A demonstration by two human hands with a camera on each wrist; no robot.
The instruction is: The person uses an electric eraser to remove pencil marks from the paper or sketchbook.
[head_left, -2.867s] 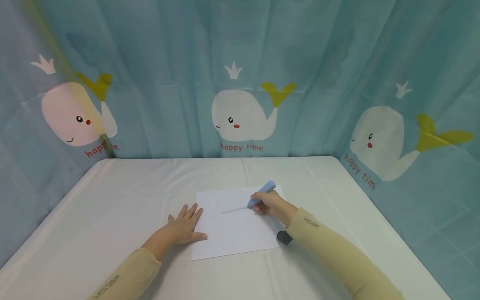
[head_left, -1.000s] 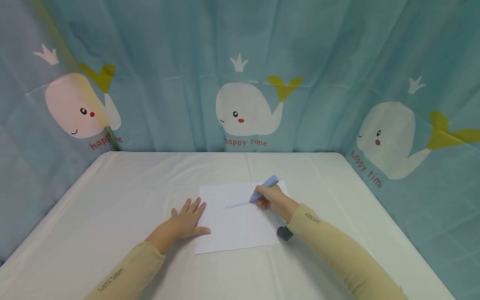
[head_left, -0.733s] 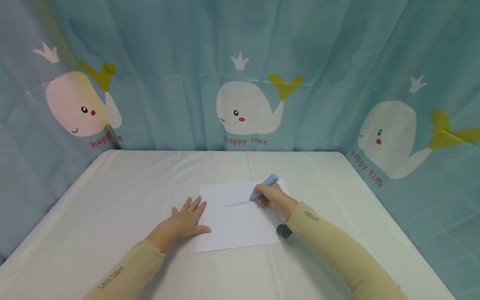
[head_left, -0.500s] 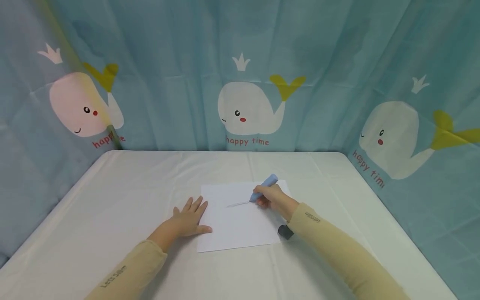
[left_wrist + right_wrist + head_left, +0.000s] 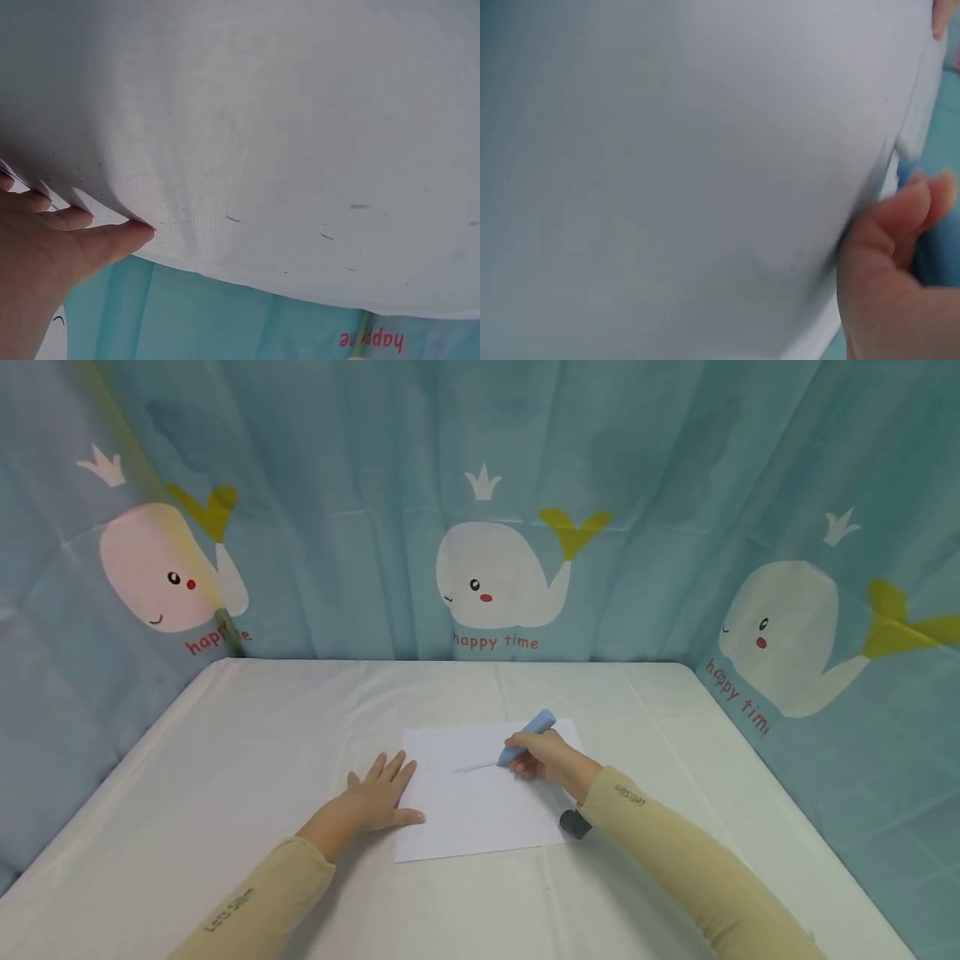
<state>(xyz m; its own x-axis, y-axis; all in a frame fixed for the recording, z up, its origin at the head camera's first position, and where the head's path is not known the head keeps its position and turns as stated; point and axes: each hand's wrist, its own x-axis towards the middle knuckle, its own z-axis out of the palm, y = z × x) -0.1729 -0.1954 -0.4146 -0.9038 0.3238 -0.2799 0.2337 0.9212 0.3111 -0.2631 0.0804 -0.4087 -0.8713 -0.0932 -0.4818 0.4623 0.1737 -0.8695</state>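
Note:
A white sheet of paper lies on the table in the head view, with a thin bluish-grey line across its upper middle. My right hand pinches a thick light-blue pen, tilted up to the right, its tip at the line's right end. The right wrist view shows the thumb and a finger on the pen, blurred. My left hand rests with fingers spread at the paper's left edge, the thumb on the sheet. The left wrist view shows those fingers from the side.
A white cloth covers the table. A black rounded object sits at the right wrist, over the paper's lower right corner. Blue curtains with printed whales stand behind and at both sides.
The head view has shifted slightly, so everything sits a little higher and further right in it. The pen tip has made only small movements near the line's right end; the left hand keeps its place.

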